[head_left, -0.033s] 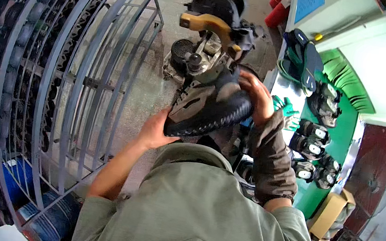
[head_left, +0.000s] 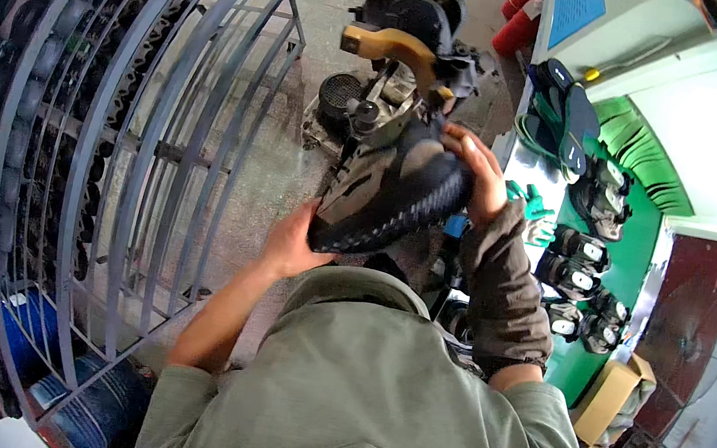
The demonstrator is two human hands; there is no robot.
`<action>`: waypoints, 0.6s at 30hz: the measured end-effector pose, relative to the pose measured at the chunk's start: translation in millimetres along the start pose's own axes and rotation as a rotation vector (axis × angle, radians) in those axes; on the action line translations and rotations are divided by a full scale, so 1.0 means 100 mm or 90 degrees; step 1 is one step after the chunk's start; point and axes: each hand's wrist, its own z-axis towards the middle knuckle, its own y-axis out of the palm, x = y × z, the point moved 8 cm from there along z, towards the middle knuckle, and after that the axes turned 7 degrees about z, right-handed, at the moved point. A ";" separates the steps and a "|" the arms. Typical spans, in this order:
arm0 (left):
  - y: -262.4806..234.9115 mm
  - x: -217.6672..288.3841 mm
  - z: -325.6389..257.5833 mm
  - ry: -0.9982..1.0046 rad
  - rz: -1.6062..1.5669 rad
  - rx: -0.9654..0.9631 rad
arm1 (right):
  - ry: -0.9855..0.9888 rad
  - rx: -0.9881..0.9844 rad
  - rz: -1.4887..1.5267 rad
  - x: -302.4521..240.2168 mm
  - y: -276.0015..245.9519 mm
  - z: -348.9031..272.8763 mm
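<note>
I hold a grey-brown and black shoe (head_left: 374, 185) in front of me, tilted with its dark sole edge, marked by light stitch-like dashes, towards my body. My left hand (head_left: 292, 247) grips its lower left end; the fingers go out of sight behind it. At the upper right end my right hand (head_left: 482, 173) is closed round the shoe, its fingertips partly hidden. Just beyond the shoe stands a machine (head_left: 408, 46) with a yellow-orange curved arm and a black round knob (head_left: 363, 113). Whether the shoe touches the machine, I cannot tell.
A grey metal rack (head_left: 162, 139) packed with shoes stands at left. On the right, a green-topped bench (head_left: 644, 234) carries several shoes (head_left: 573, 275), dark insoles (head_left: 565, 116), green-and-white gloves (head_left: 532, 213) and a cardboard box (head_left: 605, 405). Red fire extinguishers (head_left: 518, 25) stand at the far right.
The shoe has turned slightly in my hands, and its sole edge is blurred by motion. Both hands keep their hold.
</note>
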 end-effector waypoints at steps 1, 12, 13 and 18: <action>0.04 -0.11 0.00 -0.025 -0.059 0.030 | -0.041 -0.038 -0.100 -0.05 0.15 0.17; -0.23 0.05 0.17 -0.084 -0.372 -0.106 | -0.311 0.179 -0.761 -0.83 1.36 0.75; -0.29 0.10 0.20 -0.085 -0.387 -0.125 | -0.283 0.181 -0.786 -0.86 1.38 0.89; -0.37 0.13 0.43 -0.070 -0.630 -0.219 | -0.212 0.157 -0.891 -0.85 1.48 1.46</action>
